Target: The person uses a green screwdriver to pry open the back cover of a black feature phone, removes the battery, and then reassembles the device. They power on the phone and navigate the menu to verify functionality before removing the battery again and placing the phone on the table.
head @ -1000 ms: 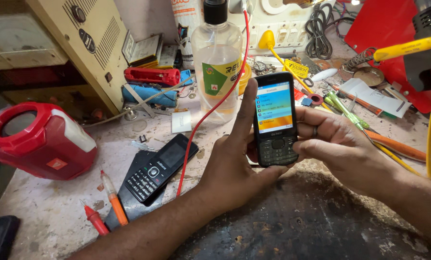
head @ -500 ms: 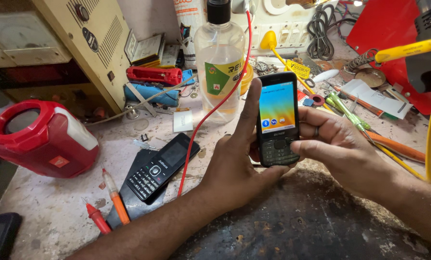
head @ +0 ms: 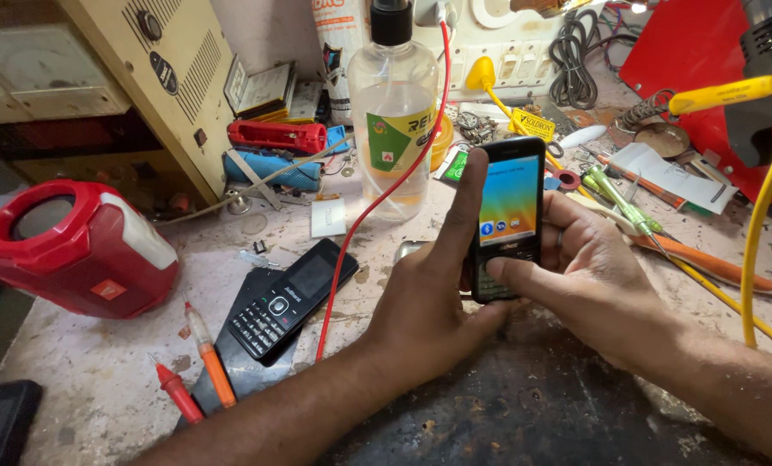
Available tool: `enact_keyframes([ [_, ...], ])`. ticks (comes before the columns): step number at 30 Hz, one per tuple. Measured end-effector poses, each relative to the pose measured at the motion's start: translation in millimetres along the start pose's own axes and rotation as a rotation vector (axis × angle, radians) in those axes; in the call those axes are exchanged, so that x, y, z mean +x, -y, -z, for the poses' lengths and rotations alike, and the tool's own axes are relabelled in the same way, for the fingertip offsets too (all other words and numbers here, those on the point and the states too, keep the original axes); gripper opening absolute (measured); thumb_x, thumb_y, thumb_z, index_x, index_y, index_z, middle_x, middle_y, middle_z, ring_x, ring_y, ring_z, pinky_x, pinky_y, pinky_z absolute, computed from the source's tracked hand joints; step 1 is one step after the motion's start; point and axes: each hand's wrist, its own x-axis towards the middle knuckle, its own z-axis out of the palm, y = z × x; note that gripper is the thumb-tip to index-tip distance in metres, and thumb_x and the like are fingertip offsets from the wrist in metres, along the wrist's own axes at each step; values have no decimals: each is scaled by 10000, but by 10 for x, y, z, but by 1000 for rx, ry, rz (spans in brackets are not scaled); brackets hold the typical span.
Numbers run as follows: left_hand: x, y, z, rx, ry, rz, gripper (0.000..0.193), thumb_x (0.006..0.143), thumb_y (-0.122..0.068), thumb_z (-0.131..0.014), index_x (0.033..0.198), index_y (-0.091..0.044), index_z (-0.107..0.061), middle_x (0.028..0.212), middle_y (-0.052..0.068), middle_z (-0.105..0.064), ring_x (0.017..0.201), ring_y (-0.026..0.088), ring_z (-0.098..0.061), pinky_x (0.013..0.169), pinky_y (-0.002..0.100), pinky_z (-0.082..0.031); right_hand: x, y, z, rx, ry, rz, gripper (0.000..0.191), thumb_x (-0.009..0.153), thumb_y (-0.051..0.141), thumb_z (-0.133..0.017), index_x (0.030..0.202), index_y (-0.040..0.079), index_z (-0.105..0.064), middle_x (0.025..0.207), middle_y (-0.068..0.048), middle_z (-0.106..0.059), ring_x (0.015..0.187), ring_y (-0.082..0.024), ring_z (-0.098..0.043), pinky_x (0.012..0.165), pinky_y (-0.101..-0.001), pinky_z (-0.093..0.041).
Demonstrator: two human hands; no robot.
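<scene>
Crowded repair bench [head: 101,380], stained and chipped; at far left a red portable speaker [head: 75,250], behind it a cream metal cabinet [head: 144,78], at far right a red case [head: 688,60] with a yellow cable [head: 761,216] looping down. At centre back, a clear spray bottle [head: 394,112] upright, a red wire [head: 386,198] trailing just beside it. Held upright above the bench, near the front edge: a black keypad phone [head: 508,216], screen lit. Left hand [head: 429,302] wrapped round its left side, fingers closed on the body, index finger stretched up the edge. Right hand [head: 593,276] cupped round the right side, thumb curled onto the keypad, fingers closed behind. Grip looks narrow, so risk of a slip onto the bench if the thumb presses hard. Possible snag of the right forearm on the yellow cable. Second black keypad phone [head: 286,298] flat to the left, red and orange probes [head: 198,367] beside it. Open room only on the dark mat [head: 507,414] under the wrists
</scene>
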Motion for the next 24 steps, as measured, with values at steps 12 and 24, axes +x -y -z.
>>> enact_keyframes([
  [12,-13,55,-22,67,-58,-161,1243,861,-130,-830,1682,-227,99,1150,206,-746,1045,377,-760,859,444,-614,-5,-6,-69,13,-43,-11,537,809,-2,-709,1327,51,-580,1096,-79,-753,964,-138,-716,816,-315,-604],
  [24,61,-11,22,-104,-15,28,1306,806,-124,-828,1667,-211,150,1117,144,-778,908,227,-796,778,337,-641,21,77,75,17,117,12,632,824,-53,-613,1444,0,-508,1201,-117,-744,1037,-145,-712,899,-316,-593],
])
